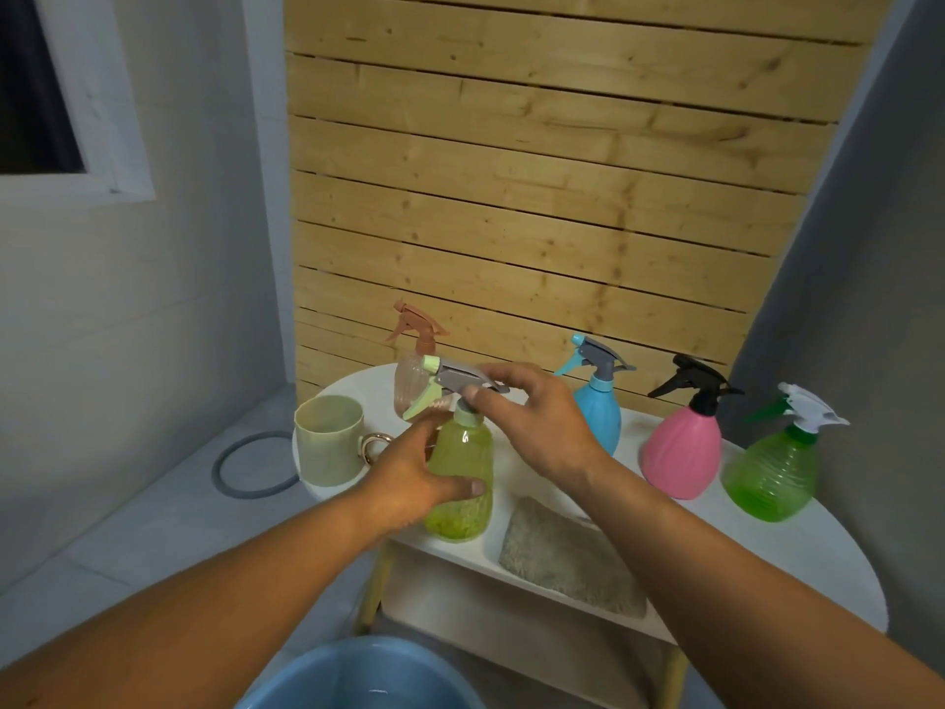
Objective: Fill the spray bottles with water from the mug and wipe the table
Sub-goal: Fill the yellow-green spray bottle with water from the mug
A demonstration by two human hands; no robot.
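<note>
Our left hand (409, 478) grips the yellow-green bottle (460, 483) at the table's (818, 555) front edge while our right hand (532, 417) pinches its spray head (455, 381); four other bottles, the mug (327, 440) and cloth (567, 555) wait, so we judge most work remains

On the white desk (797, 550) stand a pale green mug (327, 440) with a gold handle, a speckled yellow-green spray bottle (463, 483), a translucent brown one (411, 381), a blue one (598, 406), a pink one (682, 452) (black trigger), a ribbed green one (772, 473), and a grey-beige cloth (567, 560). Nearest, a blue basin (327, 678).
</note>
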